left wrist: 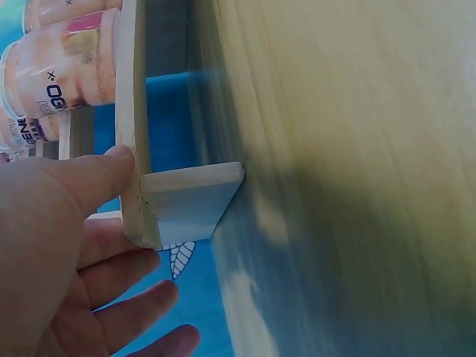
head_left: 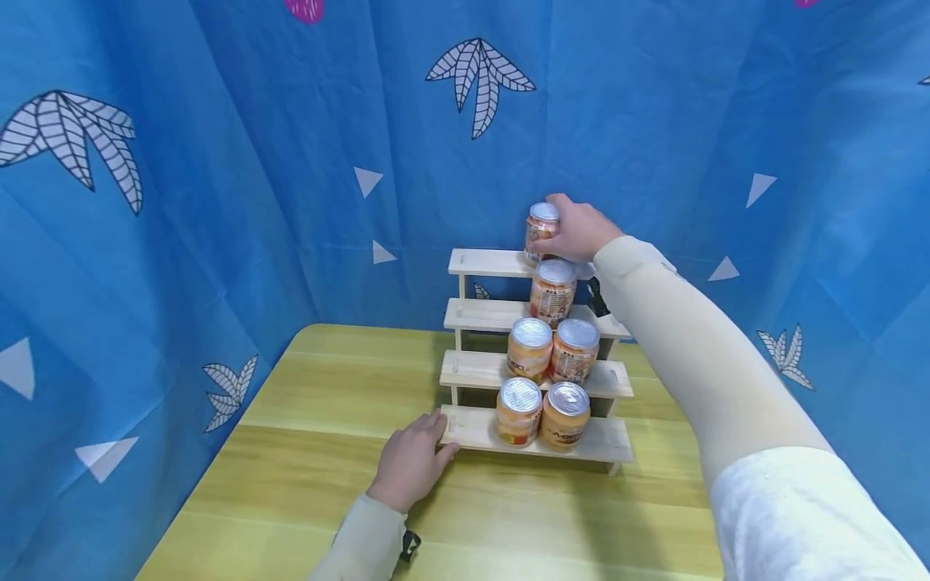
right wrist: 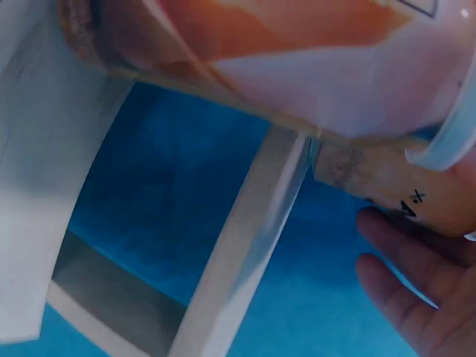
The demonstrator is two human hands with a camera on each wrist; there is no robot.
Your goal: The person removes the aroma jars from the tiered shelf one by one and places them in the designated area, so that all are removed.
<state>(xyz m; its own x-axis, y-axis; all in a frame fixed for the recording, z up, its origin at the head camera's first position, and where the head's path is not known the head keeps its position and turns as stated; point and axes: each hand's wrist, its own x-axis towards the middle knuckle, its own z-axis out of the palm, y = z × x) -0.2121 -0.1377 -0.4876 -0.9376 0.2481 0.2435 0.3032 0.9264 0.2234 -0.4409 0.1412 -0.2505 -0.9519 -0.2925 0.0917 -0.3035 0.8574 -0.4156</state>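
Observation:
A stepped wooden shelf rack (head_left: 479,262) stands on the table, bearing several orange-labelled jars with silver lids. At its top step, my right hand (head_left: 581,230) grips a jar (head_left: 538,236) around the side. That jar is partly hidden by a nearer jar (right wrist: 297,59) in the right wrist view, where fingers (right wrist: 405,275) lie alongside it. My left hand (head_left: 412,461) pinches the left end of the lowest step (head_left: 465,428). In the left wrist view, the thumb (left wrist: 104,175) is on the board's upper face, with a finger beneath it.
One jar (head_left: 554,292) is on the second step down. Pairs of jars stand on the lower two steps, including a front right jar (head_left: 564,420). A blue patterned curtain (head_left: 305,161) hangs behind the yellowish wooden table (head_left: 305,452).

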